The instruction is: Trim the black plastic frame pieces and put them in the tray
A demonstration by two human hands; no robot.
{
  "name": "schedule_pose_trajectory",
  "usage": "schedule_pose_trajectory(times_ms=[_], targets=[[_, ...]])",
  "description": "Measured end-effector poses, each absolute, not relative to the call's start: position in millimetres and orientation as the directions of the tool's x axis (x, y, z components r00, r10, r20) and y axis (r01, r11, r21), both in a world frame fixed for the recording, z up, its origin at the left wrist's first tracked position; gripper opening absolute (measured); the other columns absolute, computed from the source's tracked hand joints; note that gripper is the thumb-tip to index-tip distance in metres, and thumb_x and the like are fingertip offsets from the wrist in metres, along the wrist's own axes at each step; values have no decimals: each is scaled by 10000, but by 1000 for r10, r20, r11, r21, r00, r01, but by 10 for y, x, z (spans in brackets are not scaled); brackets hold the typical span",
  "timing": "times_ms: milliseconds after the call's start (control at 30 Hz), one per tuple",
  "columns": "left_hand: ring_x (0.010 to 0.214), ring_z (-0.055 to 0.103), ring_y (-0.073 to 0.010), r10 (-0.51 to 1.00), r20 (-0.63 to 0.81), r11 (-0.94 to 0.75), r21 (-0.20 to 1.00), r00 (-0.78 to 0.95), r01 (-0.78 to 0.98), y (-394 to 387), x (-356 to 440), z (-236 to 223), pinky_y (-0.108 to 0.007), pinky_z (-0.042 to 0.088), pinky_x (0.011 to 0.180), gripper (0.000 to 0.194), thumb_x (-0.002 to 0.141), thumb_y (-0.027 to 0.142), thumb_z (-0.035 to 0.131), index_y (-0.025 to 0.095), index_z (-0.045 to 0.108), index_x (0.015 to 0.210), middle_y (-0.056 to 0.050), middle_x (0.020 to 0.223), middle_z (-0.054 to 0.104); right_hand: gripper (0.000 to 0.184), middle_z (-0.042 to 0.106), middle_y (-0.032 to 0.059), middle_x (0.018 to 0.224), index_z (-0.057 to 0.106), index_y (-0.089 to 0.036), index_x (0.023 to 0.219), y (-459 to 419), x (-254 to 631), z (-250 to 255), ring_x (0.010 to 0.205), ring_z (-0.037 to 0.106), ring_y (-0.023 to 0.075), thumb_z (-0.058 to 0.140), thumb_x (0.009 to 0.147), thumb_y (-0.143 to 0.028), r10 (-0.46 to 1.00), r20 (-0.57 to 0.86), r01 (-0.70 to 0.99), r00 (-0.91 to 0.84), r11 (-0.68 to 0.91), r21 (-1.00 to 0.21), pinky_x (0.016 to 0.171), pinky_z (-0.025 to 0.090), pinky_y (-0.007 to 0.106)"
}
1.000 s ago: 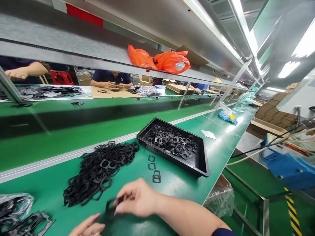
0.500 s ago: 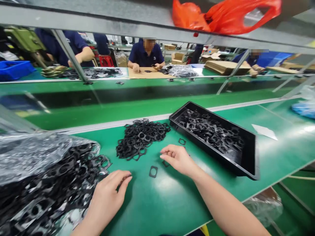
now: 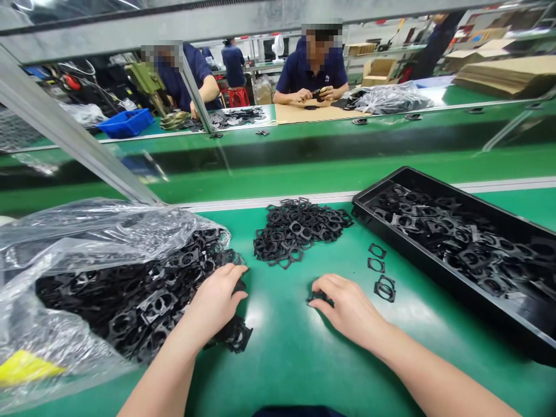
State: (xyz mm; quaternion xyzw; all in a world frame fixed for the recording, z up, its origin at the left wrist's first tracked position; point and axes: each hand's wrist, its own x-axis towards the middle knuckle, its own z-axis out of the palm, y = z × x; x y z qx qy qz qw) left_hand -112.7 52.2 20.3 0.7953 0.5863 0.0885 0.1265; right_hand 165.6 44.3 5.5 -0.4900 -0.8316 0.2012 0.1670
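Observation:
My right hand (image 3: pixel 345 304) is over the table with thumb and fingers pinched around a small black square frame (image 3: pixel 320 299). My left hand (image 3: pixel 217 304) is at the right edge of a heap of black frame parts (image 3: pixel 158 304) in a clear plastic bag (image 3: pixel 108 231). Its fingers are curled, and a dark frame part shows between thumb and fingertips, mostly hidden. Beyond both hands lies a pile of black square frames with round holes (image 3: pixel 299 229). Right of my right hand are several loose frames (image 3: pixel 376 265), two of which overlap.
A long black tray (image 3: pixel 434 278) of similar parts stands at the right. The green table (image 3: pixel 278 359) ends at a pale rail (image 3: pixel 260 202). A metal post (image 3: pixel 104 156) slants at left. Across the gap, people in dark blue shirts (image 3: pixel 289 72) work at another bench.
My view has swung left, so everything sits farther right in the picture. My right hand has moved left relative to the loose frames and taken hold of one that lay on the table.

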Motion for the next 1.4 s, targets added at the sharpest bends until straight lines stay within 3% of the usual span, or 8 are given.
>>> schedule_pose_trajectory(times_ms=[133, 267, 433, 633, 833, 1067, 1200, 1400], targets=[[806, 640, -183, 943, 57, -309, 509, 327, 803, 531, -1021, 154, -323, 540, 759, 291, 787, 90, 547, 183, 581, 1060, -60, 934, 623, 107, 590, 20, 712, 551, -187, 760, 453, 1663, 24, 686, 551, 167, 571, 864, -178, 869, 132, 705, -477, 468, -533, 620, 412, 273], [757, 645, -140, 957, 113, -259, 749, 268, 610, 512, -866, 113, -281, 582, 696, 208, 773, 139, 579, 187, 603, 974, -49, 965, 593, 143, 598, 45, 762, 524, -182, 765, 437, 1643, 9, 675, 543, 153, 511, 898, -232, 860, 226, 598, -457, 486, -638, 618, 417, 263], [787, 646, -157, 979, 85, -155, 902, 186, 402, 447, -701, 91, -261, 596, 638, 54, 743, 200, 653, 169, 677, 780, -68, 924, 608, 131, 537, -23, 591, 536, -189, 756, 355, 1555, 69, 521, 483, 110, 529, 876, -241, 891, 128, 474, -435, 347, -810, 510, 380, 221], [768, 655, -174, 986, 137, -159, 941, 91, 300, 303, -547, 159, -257, 558, 661, 88, 760, 221, 650, 172, 659, 687, -55, 806, 673, 134, 602, -18, 618, 612, -189, 777, 241, 1388, 210, 555, 542, 107, 572, 863, -283, 824, 112, 312, -555, 331, -891, 569, 430, 209], [517, 572, -108, 972, -36, -37, 951, 230, 307, 166, -419, 115, -179, 476, 496, 208, 878, 300, 493, 177, 613, 761, 19, 571, 606, 157, 644, 3, 647, 605, -182, 799, 247, 1321, 164, 543, 544, 107, 530, 888, -287, 865, 178, 287, -470, 340, -895, 542, 418, 209], [729, 690, -141, 964, -40, -27, 968, 262, 248, 142, -451, 37, -234, 565, 718, 286, 916, 277, 429, 234, 563, 1165, -34, 937, 725, 149, 502, -61, 566, 486, -194, 817, 278, 1346, 7, 481, 453, 84, 602, 839, -285, 951, 99, 394, -294, 215, -894, 472, 362, 191], [869, 695, -181, 966, -83, 31, 977, 243, 211, 167, -457, -18, -264, 592, 726, 321, 920, 300, 423, 220, 535, 1210, -67, 1013, 712, 101, 557, -5, 666, 552, -184, 818, 288, 1382, 72, 561, 513, 105, 519, 897, -238, 917, 234, 434, -323, 364, -824, 549, 429, 216], [884, 686, -191, 962, -96, 43, 978, 254, 206, 167, -427, -72, -281, 609, 692, 364, 921, 298, 411, 210, 512, 1259, -84, 1064, 681, 272, 624, 63, 864, 517, -193, 1172, 246, 1427, 163, 724, 593, 145, 363, 949, -165, 828, 265, 421, -493, 494, -761, 653, 487, 251]])
